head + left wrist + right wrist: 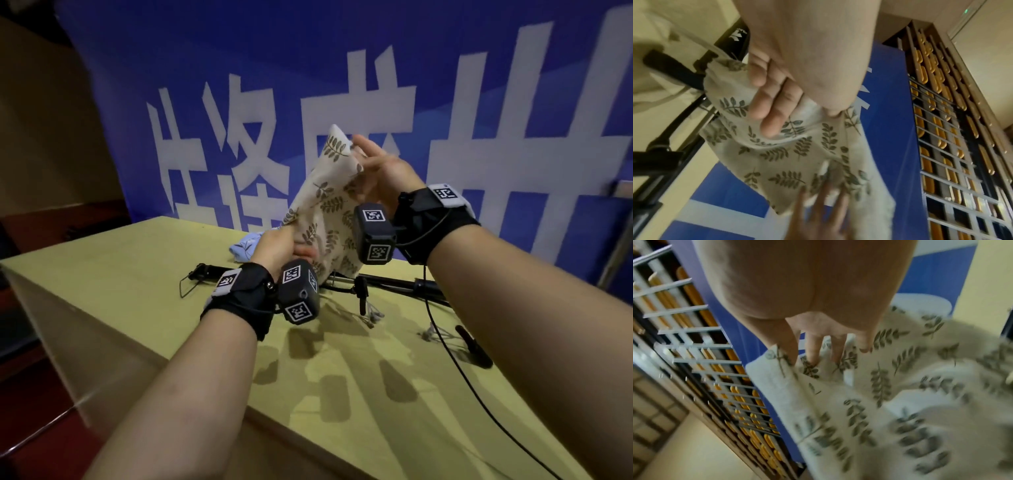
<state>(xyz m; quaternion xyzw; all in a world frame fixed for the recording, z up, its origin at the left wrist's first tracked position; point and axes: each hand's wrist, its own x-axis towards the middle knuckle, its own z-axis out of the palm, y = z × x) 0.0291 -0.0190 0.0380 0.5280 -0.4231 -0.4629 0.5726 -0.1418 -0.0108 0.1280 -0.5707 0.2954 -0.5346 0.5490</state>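
A cream cloth printed with green leaf sprigs [325,205] hangs in the air above the yellow-green table [120,274]. My left hand [284,240] grips its lower edge, fingers curled over bunched fabric [787,162] in the left wrist view. Higher and to the right, my right hand [373,164] holds the cloth's upper corner, and the corner sticks up past the fingers. The right wrist view shows nearly straight fingers [813,347] against the cloth [879,394] and the thumb at its folded edge. The lower cloth is blurred there.
A light blue cloth [244,247] lies on the table behind my left hand. A black folded tripod [424,286] stretches across the table under the cloth, and a black cable [455,363] runs to the near edge. A blue banner [308,51] stands behind.
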